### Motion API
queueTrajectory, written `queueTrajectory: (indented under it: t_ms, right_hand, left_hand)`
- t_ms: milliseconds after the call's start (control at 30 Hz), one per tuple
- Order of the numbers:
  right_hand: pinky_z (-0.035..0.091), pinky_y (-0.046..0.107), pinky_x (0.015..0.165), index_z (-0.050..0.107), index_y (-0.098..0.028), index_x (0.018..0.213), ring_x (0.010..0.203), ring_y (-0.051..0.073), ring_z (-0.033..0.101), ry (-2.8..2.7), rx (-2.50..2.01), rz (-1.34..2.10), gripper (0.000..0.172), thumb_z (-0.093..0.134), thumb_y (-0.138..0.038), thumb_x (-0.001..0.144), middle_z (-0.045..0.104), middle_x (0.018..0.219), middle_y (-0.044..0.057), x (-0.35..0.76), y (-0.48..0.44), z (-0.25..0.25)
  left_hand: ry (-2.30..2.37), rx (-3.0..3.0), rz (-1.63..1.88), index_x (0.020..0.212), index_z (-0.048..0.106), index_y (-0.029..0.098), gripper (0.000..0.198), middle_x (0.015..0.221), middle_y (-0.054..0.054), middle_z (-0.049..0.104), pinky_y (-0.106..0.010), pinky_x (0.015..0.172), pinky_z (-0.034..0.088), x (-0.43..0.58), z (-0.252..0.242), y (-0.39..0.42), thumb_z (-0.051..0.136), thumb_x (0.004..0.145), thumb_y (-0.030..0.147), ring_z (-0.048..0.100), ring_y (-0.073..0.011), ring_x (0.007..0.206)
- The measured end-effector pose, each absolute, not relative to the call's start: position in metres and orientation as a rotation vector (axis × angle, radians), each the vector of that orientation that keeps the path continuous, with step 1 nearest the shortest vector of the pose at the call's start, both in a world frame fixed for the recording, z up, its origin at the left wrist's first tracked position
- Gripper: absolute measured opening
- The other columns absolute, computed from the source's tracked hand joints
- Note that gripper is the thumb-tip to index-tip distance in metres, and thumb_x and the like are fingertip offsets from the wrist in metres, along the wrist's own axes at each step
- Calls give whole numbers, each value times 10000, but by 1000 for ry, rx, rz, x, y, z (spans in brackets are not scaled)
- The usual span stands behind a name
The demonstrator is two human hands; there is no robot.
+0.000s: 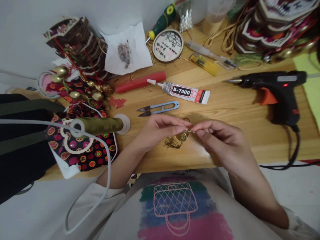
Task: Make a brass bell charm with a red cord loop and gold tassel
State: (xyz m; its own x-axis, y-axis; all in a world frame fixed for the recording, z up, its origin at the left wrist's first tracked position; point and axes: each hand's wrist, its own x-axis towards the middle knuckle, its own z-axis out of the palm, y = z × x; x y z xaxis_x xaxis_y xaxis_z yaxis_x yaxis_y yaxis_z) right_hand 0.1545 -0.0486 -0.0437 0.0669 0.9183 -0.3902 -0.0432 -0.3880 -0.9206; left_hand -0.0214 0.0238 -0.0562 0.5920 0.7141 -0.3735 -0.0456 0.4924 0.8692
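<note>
My left hand (pixel 167 130) is closed in a pinch near the front edge of the wooden table. Just under its fingertips hangs a small gold bell (pixel 184 136) with an olive-green thread tassel (pixel 172 142). My right hand (pixel 220 136) pinches the end of a thin silvery piece (pixel 192 131), perhaps a needle, that reaches across to the left fingertips. A bit of red cord shows behind the fingers. Blue thread snips (pixel 162 108) lie beyond my left hand, and a B-7000 glue tube (pixel 186 92) is farther back.
A black glue gun (pixel 277 83) with a lit red light lies right, its cable trailing off the edge. An olive thread spool (pixel 102 126) rests on patterned fabric (pixel 87 161) at left, crossed by a white cable (pixel 109 160). Stacked wooden ornaments (pixel 82 50) stand behind.
</note>
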Motion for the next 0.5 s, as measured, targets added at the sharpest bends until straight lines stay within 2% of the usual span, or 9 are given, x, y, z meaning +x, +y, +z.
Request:
queueTrajectory:
  t_ms: [300, 500]
  right_hand:
    - [461, 226, 543, 680, -234, 833, 614, 110, 585, -1018, -1614, 1210, 92, 589, -238, 843, 681, 742, -3, 145, -56, -35]
    - [470, 221, 537, 676, -227, 838, 597, 107, 577, -1021, -1667, 1160, 83, 593, -226, 845, 652, 701, -7, 141, -57, -30]
  left_hand:
    - [813, 930, 533, 747, 771, 218, 81, 905, -60, 763, -382, 915, 536, -21, -55, 25, 781, 693, 277, 700, -213, 947]
    - [810, 907, 526, 752, 772, 224, 78, 912, -54, 765, -388, 919, 534, -21, -53, 25, 783, 692, 272, 697, -215, 956]
